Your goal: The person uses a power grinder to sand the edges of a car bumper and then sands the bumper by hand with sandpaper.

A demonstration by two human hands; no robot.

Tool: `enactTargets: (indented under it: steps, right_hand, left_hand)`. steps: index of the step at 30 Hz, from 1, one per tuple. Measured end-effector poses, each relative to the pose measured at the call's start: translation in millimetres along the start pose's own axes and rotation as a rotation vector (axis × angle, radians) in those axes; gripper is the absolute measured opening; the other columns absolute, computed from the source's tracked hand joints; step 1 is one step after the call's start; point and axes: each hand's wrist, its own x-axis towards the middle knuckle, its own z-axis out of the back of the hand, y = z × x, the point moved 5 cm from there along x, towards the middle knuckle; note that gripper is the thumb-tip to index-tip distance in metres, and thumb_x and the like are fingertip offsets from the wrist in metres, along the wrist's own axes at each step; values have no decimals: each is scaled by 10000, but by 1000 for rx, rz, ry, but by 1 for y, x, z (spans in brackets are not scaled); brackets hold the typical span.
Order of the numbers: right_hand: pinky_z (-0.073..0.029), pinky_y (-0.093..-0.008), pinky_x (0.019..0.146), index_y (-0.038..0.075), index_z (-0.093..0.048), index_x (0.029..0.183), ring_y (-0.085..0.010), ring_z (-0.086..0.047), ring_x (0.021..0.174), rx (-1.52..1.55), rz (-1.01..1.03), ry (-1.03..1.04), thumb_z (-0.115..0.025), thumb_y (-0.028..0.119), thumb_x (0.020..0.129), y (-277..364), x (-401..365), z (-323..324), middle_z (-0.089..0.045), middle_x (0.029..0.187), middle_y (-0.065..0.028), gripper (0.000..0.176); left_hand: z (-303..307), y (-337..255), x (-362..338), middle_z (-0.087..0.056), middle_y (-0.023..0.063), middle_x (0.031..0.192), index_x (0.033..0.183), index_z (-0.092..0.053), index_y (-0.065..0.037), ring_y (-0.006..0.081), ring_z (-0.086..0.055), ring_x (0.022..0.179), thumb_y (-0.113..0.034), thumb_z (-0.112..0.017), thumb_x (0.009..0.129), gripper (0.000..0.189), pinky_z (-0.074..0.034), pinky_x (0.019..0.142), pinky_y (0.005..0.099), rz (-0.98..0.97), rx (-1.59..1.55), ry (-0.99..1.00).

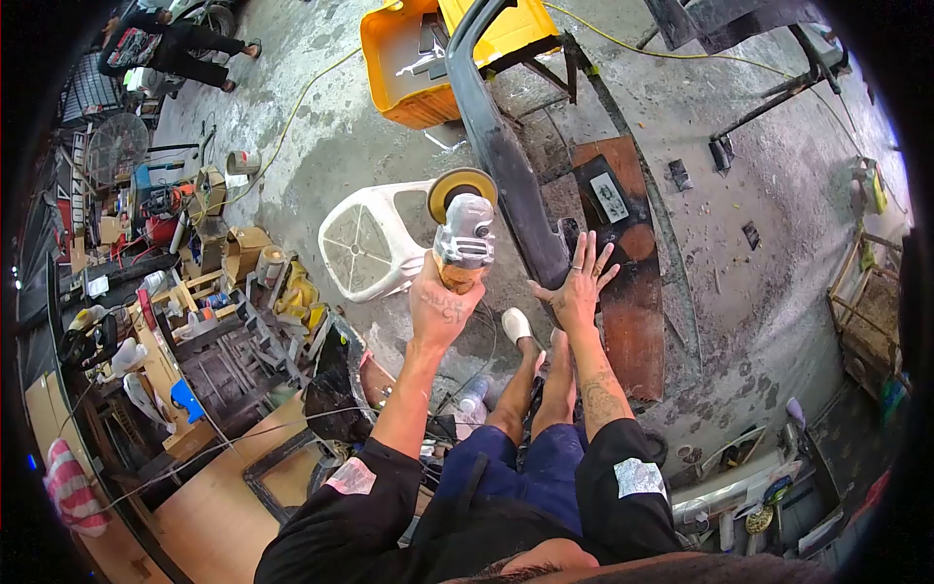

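My left hand (444, 307) is wrapped around the body of an angle grinder (467, 232), its round yellowish-brown disc (461, 191) pointing away from me. Just right of the disc runs a long, curved dark-grey panel (508, 165), shaped like a vehicle bumper. Its near end lies under my right hand (576, 294), which rests there with fingers spread. Beyond that hand, a pale rectangular block (608, 198) lies on a black sheet on the reddish-brown board (630, 336). A white plastic stool (375, 238) lies on its side left of the grinder.
A yellow bin (384, 83) with items inside stands at the far end of the panel. A yellow cable (304, 102) crosses the concrete floor. Tools, boxes and scrap crowd the left side. Another person (185, 49) is at the upper left. A metal stand (778, 97) occupies the upper right.
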Motion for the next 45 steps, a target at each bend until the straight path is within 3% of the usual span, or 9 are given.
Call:
enactTargets:
  steps: [4, 15, 22, 24, 27, 34, 36, 39, 45]
  right_hand:
    - [98, -697, 1242, 84, -68, 1709, -439, 117, 1625, 0, -8, -6, -938, 636, 574, 0, 0, 0, -62, 1786, -127, 1534]
    - [73, -717, 1239, 113, -17, 1713, -430, 120, 1626, 2, -28, 25, -951, 616, 552, -1, 0, -1, -44, 1790, -97, 1573]
    - [73, -713, 1243, 107, -36, 1713, -430, 113, 1627, 0, -38, 38, -961, 595, 552, 0, 0, 2, -50, 1788, -104, 1562]
    - [78, -712, 1243, 103, -45, 1712, -431, 108, 1627, 15, -20, 12, -962, 596, 550, 1, 0, 2, -57, 1786, -111, 1560]
    - [79, -711, 1244, 104, -46, 1711, -433, 105, 1627, 8, -26, 20, -961, 602, 548, 1, 0, 1, -67, 1785, -115, 1561]
    - [85, -709, 1244, 108, -33, 1713, -434, 104, 1627, -3, -29, 25, -954, 622, 545, 0, 0, 1, -74, 1785, -113, 1573]
    - [87, -708, 1244, 109, -24, 1713, -432, 107, 1627, -7, -29, 27, -953, 623, 543, 0, 0, 1, -68, 1787, -110, 1580]
    - [86, -708, 1244, 110, -20, 1713, -431, 112, 1627, 8, -29, 28, -956, 617, 540, -2, 1, 0, -67, 1787, -108, 1583]
    - [83, -711, 1243, 109, -29, 1712, -433, 113, 1626, 2, -19, 6, -952, 620, 538, -2, 1, -1, -72, 1785, -111, 1578]
  left_hand:
    - [-1, -11, -2, -716, 154, 956, 1104, -635, 20, 268, -703, 834, -54, -796, 792, 359, -562, 779, 397, 14, 4, 4]
    - [-6, -14, -4, -740, 217, 927, 1080, -597, 11, 415, -738, 841, -157, -843, 780, 423, -572, 744, 464, 78, 68, 5]
    - [-9, -14, -9, -747, 192, 901, 1092, -625, 18, 332, -754, 811, -134, -827, 797, 389, -575, 760, 420, 93, 94, -15]
    - [-11, -11, -10, -729, 252, 938, 1094, -590, 10, 473, -715, 888, -194, -832, 781, 446, -565, 766, 510, 141, 129, 9]
    - [-12, -11, -12, -726, 262, 953, 1093, -587, 8, 490, -703, 902, -204, -829, 777, 450, -559, 778, 524, 166, 152, 20]
    - [-14, -14, -14, -728, 260, 970, 1093, -585, 5, 488, -701, 923, -206, -833, 771, 458, -556, 790, 523, 162, 112, 18]
    - [-12, -16, -14, -746, 203, 902, 1089, -634, 3, 406, -742, 838, -138, -828, 797, 379, -569, 756, 445, 108, 153, -3]
    - [-14, -11, -14, -728, 259, 975, 1111, -589, 1, 487, -701, 924, -194, -829, 771, 459, -558, 793, 521, 131, 81, -3]
    - [-11, -11, -14, -726, 260, 976, 1114, -596, 0, 489, -700, 928, -199, -831, 771, 461, -558, 793, 522, 136, 127, -2]
